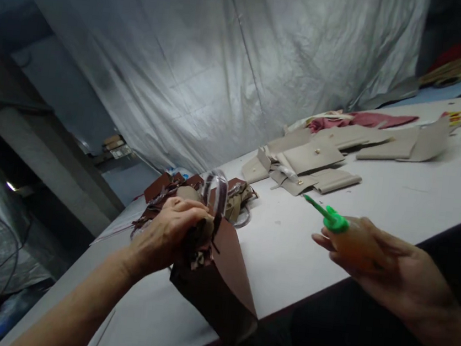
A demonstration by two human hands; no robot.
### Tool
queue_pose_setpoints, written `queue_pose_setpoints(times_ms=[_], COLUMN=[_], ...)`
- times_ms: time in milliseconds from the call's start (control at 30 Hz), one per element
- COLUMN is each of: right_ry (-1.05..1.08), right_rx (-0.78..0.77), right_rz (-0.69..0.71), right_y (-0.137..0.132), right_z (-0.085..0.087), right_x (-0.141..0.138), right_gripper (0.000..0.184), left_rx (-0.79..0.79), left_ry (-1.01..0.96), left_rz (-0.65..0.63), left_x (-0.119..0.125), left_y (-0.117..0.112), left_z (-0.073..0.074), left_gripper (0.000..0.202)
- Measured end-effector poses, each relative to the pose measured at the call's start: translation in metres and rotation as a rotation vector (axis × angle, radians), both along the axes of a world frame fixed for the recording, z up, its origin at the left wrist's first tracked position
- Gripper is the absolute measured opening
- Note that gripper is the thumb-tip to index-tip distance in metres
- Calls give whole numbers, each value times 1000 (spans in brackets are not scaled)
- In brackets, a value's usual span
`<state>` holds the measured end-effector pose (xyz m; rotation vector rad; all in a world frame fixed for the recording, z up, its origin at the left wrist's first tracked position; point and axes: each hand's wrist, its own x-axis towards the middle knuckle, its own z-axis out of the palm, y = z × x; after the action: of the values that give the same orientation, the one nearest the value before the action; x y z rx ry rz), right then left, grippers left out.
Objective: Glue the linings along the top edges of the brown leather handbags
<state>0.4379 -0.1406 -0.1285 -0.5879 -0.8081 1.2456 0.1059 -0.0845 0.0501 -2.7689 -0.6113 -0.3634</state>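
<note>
I have the left hand (169, 228) with its fingers bent closely around the bunched upper part of a brown bag (232, 270), which is at the table's near edge, its smooth panels spreading out below the grip. On my right hand (397, 265), the fingers wrap around an orange squeeze bottle (359, 244), its green nozzle tilted up and leftward, well apart from the bag. More brown bags (161, 188) are heaped just behind the left hand (a jumble, honestly), and beige pouches (313, 156) lie farther back on the table (287, 260).
</note>
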Motion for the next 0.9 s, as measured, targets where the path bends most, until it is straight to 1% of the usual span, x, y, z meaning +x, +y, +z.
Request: queue_pose_setpoints(times_ms=[67,133,267,367,467,533,600,700,900], right_ry=[177,256,228,182,136,99,65,31,-4], right_rx=[-46,0,111,167,205,219,220,226,282], right_rz=[100,189,327,468,605,658,687,720,750], right_y=[14,28,52,67,78,84,89,93,91], right_z=[10,22,44,55,61,64,67,72,84], right_x=[-4,-6,-10,-16,-24,-28,-29,-28,-29], right_gripper=[30,29,26,24,20,20,20,22,36], left_rx=[5,49,167,172,156,167,165,112,36], left_ry=[149,279,362,383,394,400,391,358,347], left_rz=[-74,-170,-351,-460,-534,-575,-603,-636,-702], left_x=[14,27,39,42,46,48,50,49,48], left_y=[-8,-21,-46,-54,-53,-50,-47,-40,-25], left_z=[2,-2,-14,-17,-18,-19,-21,-27,-39], left_gripper=[18,10,9,7,14,17,18,22,27])
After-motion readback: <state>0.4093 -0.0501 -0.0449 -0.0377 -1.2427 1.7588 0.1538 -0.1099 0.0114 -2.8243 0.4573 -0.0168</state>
